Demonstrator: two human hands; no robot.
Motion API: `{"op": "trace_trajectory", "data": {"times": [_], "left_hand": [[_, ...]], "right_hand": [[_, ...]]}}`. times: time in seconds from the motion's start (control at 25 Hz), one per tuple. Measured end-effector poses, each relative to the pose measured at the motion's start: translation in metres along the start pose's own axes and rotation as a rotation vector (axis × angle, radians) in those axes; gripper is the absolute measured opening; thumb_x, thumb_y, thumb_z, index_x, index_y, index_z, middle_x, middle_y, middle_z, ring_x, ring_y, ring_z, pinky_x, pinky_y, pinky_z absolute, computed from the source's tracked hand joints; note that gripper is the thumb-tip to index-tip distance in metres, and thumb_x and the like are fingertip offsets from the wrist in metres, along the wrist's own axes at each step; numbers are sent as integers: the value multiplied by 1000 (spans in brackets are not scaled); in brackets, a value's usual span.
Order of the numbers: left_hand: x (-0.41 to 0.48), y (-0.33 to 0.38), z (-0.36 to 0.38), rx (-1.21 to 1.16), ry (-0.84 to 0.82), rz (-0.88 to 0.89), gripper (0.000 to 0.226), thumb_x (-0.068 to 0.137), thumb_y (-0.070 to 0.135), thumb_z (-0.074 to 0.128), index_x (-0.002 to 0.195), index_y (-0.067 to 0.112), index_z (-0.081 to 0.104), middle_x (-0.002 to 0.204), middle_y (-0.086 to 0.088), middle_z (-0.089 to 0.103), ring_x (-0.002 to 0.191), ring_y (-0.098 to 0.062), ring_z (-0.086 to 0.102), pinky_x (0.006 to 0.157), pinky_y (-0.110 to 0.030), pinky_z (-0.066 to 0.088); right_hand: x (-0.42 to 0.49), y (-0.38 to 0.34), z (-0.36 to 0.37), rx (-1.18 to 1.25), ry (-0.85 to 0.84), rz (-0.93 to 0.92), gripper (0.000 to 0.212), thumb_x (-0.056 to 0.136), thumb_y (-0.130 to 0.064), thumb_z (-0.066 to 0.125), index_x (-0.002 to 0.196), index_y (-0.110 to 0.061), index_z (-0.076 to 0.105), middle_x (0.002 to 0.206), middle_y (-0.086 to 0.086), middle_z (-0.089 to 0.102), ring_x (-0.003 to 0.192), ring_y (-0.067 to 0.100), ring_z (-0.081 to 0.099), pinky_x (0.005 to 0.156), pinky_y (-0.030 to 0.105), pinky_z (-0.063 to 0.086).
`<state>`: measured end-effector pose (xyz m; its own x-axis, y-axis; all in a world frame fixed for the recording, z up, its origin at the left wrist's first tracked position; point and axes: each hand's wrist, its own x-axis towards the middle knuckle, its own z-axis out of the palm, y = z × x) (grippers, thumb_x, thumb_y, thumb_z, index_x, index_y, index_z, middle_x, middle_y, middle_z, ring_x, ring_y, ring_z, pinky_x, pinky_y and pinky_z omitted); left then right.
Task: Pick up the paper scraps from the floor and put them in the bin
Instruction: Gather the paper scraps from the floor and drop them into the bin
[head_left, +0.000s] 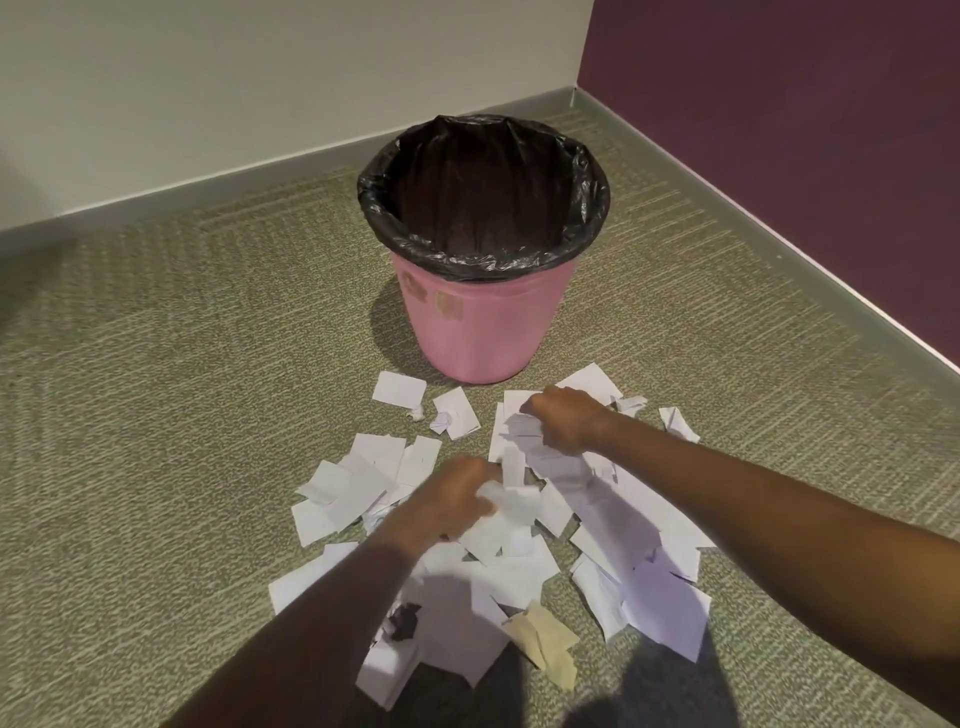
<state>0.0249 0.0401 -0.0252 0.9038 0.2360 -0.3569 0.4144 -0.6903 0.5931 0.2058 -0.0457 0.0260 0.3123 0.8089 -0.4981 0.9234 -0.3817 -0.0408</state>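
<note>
Bin: we see a pink bin (480, 332) standing upright on the carpet (156, 364), lined with a black bag (587, 228) folded over its rim; the inside that we can see looks dark, and we make out no paper in it.

Paper scraps: the paper scraps (519, 566) lie on the floor in front of the bin, on the side nearer to us; the closest pieces are just beside its base, the rest spread away from it toward us in one loose overlapping heap; most are white; one cream scrap (545, 636) lies at the end of the heap farthest from the bin.

Left hand: our left hand (452, 506) is down in the heap, in front of the bin and farther from it than the right; its fingers are curled around a bunch of white scraps.

Right hand: our right hand (566, 418) is nearer the bin, just in front of its base and a little to the right; it is closed around a crumpled clump of white paper.

Dark scrap: one dark crumpled scrap (405, 621) sits among the white pieces, well away from the bin, beside our left forearm.

Walls: a pale wall (260, 78) runs behind the bin; a purple wall (805, 104) stands to the right of it.
</note>
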Motion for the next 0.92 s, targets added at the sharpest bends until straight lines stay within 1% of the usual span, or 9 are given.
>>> {"op": "trace_trajectory", "data": {"times": [0.08, 0.2, 0.32, 0.4, 0.52, 0.64, 0.72, 0.84, 0.92], "left_hand": [[3, 3, -35, -102, -68, -21, 29, 81, 19, 77, 107, 7, 69, 97, -8, 68, 89, -23, 63, 72, -24, 40], [-5, 8, -99, -256, -143, -23, 15, 79, 20, 79, 88, 11, 71, 81, 0, 70, 73, -20, 63, 69, -29, 44], [-22, 25, -161, -338, -149, -38, 15, 80, 14, 78, 94, 13, 74, 91, -4, 76, 80, -25, 67, 74, -37, 52], [-38, 42, -204, -279, -116, -3, 18, 80, 10, 76, 97, 14, 75, 93, 2, 77, 85, -15, 72, 75, -29, 57], [-59, 66, -261, -314, 128, 49, 22, 80, 6, 73, 102, 11, 72, 88, -1, 77, 76, -13, 73, 58, -20, 56], [-54, 82, -299, -558, 485, 70, 32, 79, 8, 75, 110, 9, 70, 96, 0, 75, 80, -12, 74, 58, -23, 58], [-32, 89, -314, -682, 630, -1, 32, 77, 11, 79, 108, 10, 70, 97, -1, 75, 82, -15, 74, 60, -27, 59], [8, 95, -315, -780, 628, -210, 39, 76, 7, 79, 111, 2, 62, 97, -5, 71, 82, -19, 71, 47, -23, 55], [28, 99, -306, -792, 562, -282, 32, 78, 3, 77, 104, 0, 60, 92, -8, 67, 78, -20, 68, 41, -22, 53]], "right_hand": [[-7, 1, -19, 101, -37, 3, 23, 85, 2, 52, 106, -8, 56, 114, 19, 60, 96, 35, 62, 65, 32, 39], [-17, 2, -55, 222, -63, -34, 39, 82, 3, 54, 120, -5, 54, 108, 17, 65, 88, 33, 67, 67, 38, 57], [-38, -3, -96, 344, -76, -68, 34, 82, 2, 64, 115, -4, 65, 91, 16, 71, 62, 25, 71, 50, 31, 58], [-61, -7, -128, 434, -32, -95, 25, 83, 1, 70, 108, -2, 70, 89, 14, 72, 56, 20, 70, 46, 25, 55], [-92, -4, -173, 646, 134, -88, 22, 83, -1, 73, 104, 4, 69, 91, 13, 72, 66, 19, 74, 51, 24, 58], [-96, 2, -207, 991, 361, -61, 24, 84, -1, 72, 106, 6, 68, 94, 16, 74, 76, 26, 75, 60, 34, 63], [-82, 4, -218, 1230, 425, -16, 23, 86, 1, 69, 109, 7, 66, 95, 19, 75, 78, 31, 75, 61, 34, 63], [-51, 6, -213, 1417, 376, 92, 23, 89, 4, 64, 111, 10, 63, 103, 23, 73, 86, 33, 75, 64, 33, 63], [-38, 5, -206, 1497, 339, 133, 23, 89, 4, 62, 110, 13, 61, 106, 26, 69, 91, 37, 72, 70, 35, 63]]}}
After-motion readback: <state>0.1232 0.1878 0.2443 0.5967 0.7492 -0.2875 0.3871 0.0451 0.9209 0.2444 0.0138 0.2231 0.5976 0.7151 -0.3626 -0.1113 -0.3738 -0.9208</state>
